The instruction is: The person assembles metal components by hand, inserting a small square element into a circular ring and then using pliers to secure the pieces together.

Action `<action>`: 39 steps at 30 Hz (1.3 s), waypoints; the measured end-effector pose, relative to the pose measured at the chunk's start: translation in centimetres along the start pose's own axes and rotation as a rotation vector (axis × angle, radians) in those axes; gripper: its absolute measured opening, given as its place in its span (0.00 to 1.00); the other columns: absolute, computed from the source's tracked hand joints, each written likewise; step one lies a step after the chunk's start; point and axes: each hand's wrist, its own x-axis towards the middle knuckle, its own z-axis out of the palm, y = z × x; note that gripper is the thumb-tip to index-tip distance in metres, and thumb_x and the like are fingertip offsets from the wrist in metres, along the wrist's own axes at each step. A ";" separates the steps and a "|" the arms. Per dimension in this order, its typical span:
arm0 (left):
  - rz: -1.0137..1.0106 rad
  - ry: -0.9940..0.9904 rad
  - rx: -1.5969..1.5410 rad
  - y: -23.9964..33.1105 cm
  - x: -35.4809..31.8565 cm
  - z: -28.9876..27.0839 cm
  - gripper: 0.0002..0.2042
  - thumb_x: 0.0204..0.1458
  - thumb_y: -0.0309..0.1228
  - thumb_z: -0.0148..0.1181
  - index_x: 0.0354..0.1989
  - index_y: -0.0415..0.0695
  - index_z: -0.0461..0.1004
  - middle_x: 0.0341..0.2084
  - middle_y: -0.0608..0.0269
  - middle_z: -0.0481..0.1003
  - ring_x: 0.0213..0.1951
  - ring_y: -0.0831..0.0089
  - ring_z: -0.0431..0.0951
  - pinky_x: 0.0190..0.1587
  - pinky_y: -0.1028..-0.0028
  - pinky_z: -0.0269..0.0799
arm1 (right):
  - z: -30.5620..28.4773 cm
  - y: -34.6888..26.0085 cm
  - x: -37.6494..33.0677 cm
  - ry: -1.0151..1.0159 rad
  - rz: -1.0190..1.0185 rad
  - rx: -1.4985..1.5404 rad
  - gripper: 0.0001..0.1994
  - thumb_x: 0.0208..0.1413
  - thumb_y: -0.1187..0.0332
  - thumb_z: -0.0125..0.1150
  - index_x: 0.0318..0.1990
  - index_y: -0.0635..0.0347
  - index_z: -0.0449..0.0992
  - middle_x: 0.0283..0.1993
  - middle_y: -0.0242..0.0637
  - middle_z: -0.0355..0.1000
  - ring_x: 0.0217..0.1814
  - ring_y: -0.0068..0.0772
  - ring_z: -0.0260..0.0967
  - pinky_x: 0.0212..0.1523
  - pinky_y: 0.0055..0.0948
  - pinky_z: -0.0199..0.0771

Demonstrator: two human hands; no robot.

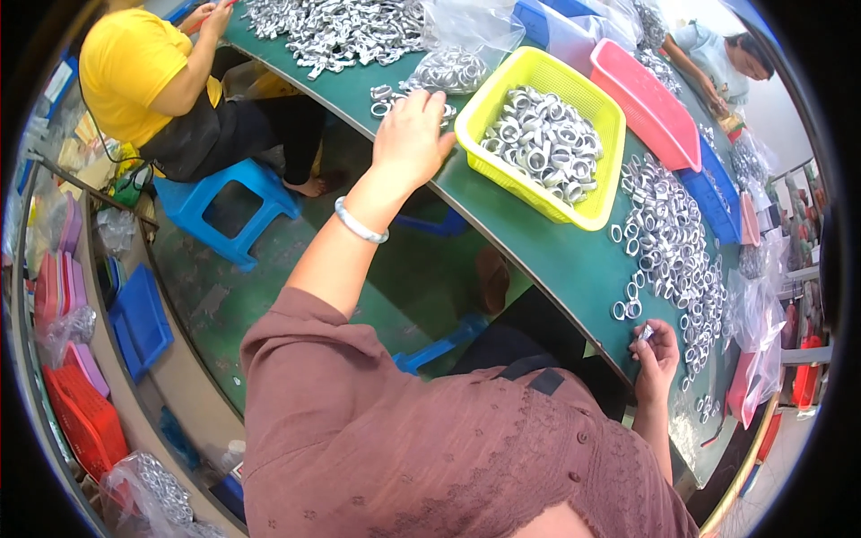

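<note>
My left hand [413, 139], with a pale bangle [360, 222] on its wrist, reaches over a small heap of silver metal pieces [381, 100] at the table edge. Its fingers lie stretched over the heap and the thumb stands apart; the fingertips partly cover the pieces. Low on the right, my right hand [656, 360] pinches a small silver metal piece [646, 333] between thumb and fingers. Beside that hand spreads a big pile of silver metal rings [668, 238]. Between my hands stands a yellow-green plastic basket [502, 173] holding many similar rings [547, 143].
The green table [502, 215] also bears a pink basket [646, 103], a blue tray [713, 193], a bag of rings [453, 70] and a heap of metal parts [345, 31]. A person in yellow [143, 76] sits on a blue stool [229, 211]; another person [717, 67] works across the table.
</note>
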 end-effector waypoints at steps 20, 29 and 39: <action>-0.099 -0.231 0.138 0.9 2.7 2.0 0.08 0.46 0.28 0.50 0.34 0.40 0.69 0.34 0.51 0.68 0.38 0.59 0.73 0.38 0.68 0.72 | 0.4 -0.2 0.2 0.041 0.030 -0.037 0.16 0.44 0.77 0.55 0.43 0.61 0.65 0.35 0.32 0.69 0.28 0.15 0.63 0.26 0.11 0.59; -0.051 -0.179 0.032 0.7 0.6 1.5 0.06 0.43 0.27 0.53 0.30 0.41 0.67 0.29 0.53 0.68 0.33 0.58 0.73 0.34 0.66 0.71 | 0.3 0.0 0.5 0.058 0.033 -0.039 0.15 0.45 0.76 0.55 0.43 0.61 0.65 0.35 0.33 0.69 0.26 0.16 0.62 0.24 0.11 0.59; -0.037 -0.162 -0.011 0.6 0.7 1.5 0.07 0.43 0.29 0.54 0.29 0.42 0.66 0.28 0.55 0.67 0.31 0.57 0.72 0.33 0.64 0.69 | 0.2 -0.1 0.6 0.069 0.057 -0.029 0.15 0.45 0.74 0.55 0.43 0.61 0.65 0.34 0.33 0.70 0.24 0.15 0.60 0.23 0.12 0.57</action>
